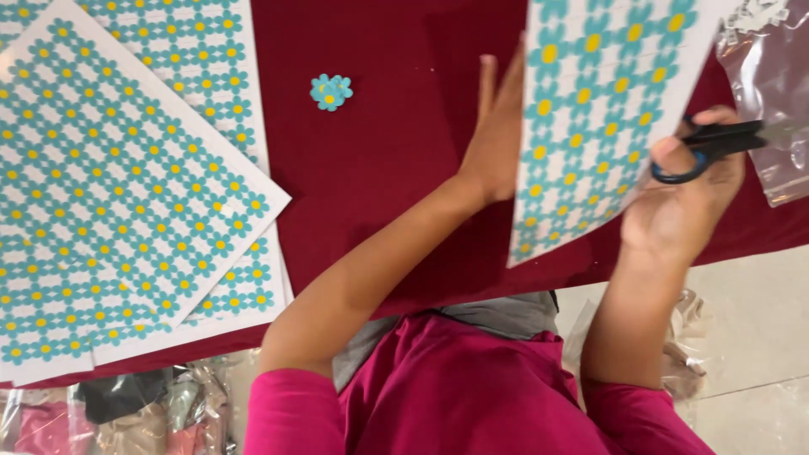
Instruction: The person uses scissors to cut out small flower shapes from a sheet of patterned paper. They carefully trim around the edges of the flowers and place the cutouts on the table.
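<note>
You're steadying the light, floppy flower-print sheet [602, 109] with your left hand [497, 135] flat behind it, your right hand [687, 202] clamping the scissors [716, 143].

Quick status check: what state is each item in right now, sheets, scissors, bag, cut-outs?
Left hand: flat behind the held flower sheet, which is lifted off the table.
Right hand: gripping the scissors, at the sheet's right edge; blades hidden.
Stacked flower sheets: lying flat, uncut.
Cut-out flowers: loose in a small pile.
Plastic bag: holding paper scraps.
</note>
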